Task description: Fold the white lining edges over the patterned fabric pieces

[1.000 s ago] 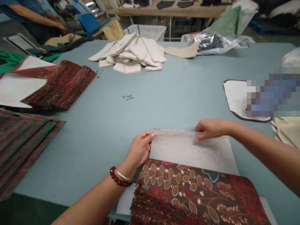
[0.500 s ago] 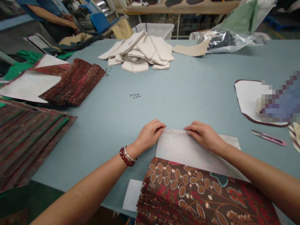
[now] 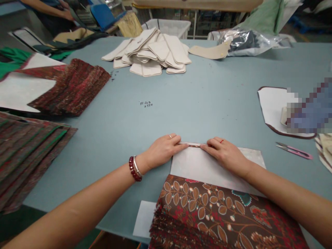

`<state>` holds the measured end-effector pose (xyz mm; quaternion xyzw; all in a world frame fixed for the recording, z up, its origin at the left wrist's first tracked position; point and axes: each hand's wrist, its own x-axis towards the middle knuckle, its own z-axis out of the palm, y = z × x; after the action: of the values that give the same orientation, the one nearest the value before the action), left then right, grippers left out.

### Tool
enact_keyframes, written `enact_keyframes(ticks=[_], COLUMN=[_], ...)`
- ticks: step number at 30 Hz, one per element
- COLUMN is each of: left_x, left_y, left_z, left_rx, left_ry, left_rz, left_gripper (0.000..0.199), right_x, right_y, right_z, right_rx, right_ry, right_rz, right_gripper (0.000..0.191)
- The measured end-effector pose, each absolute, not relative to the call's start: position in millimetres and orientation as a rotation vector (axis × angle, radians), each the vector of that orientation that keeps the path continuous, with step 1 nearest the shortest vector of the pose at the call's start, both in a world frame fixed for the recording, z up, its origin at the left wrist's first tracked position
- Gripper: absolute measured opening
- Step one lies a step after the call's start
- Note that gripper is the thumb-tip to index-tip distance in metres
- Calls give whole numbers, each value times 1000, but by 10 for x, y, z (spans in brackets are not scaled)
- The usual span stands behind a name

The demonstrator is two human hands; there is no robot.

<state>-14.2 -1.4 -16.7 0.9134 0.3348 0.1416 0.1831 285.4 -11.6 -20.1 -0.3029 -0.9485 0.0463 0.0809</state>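
A piece of fabric with its white backing up (image 3: 190, 164) lies on the blue-grey table in front of me. Along its far edge a narrow brown patterned strip is folded over. My left hand (image 3: 163, 150) pinches that fold at its left end, index finger stretched along it. From the other side my right hand (image 3: 225, 152) presses the same fold, fingers curled and fingertips close to the left ones. Nearer to me, a stack of brown leaf-patterned fabric (image 3: 215, 207) overlaps the white-backed piece. A small white card (image 3: 143, 218) shows beside the stack.
Pink-handled thread snips (image 3: 294, 150) lie right, near a white panel with dark binding (image 3: 269, 103) and a pixelated patch. Dark red fabric stacks (image 3: 75, 86) stand left. Cream padded pieces (image 3: 153, 52) are heaped at the back, near a plastic bag (image 3: 246, 43). Another person's arm (image 3: 53, 12) appears top left.
Both hands' fingers have rolled the far edge toward me, and a brown strip now shows there. The hands have come slightly closer together. The view has shifted a little.
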Motion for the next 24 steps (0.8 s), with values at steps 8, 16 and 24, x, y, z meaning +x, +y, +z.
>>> enact_keyframes(ticks=[8,16,24], left_x=[-69,-249,-366], left_y=[35,-30,-72], left_z=[15,-92,-146], left_rx=[2609,2866,2956], left_ry=[852,858,949], left_rz=[294,243,235], left_gripper=[27,26,29], right_x=[2982,3641,4368], right_y=[-54,-142,-281], right_z=[-105,-109,-84], right_rx=[-833,-934,-1056], right_ry=[-2908,-2834,-2757], right_rz=[215,306,379], right_gripper=[29,30,33])
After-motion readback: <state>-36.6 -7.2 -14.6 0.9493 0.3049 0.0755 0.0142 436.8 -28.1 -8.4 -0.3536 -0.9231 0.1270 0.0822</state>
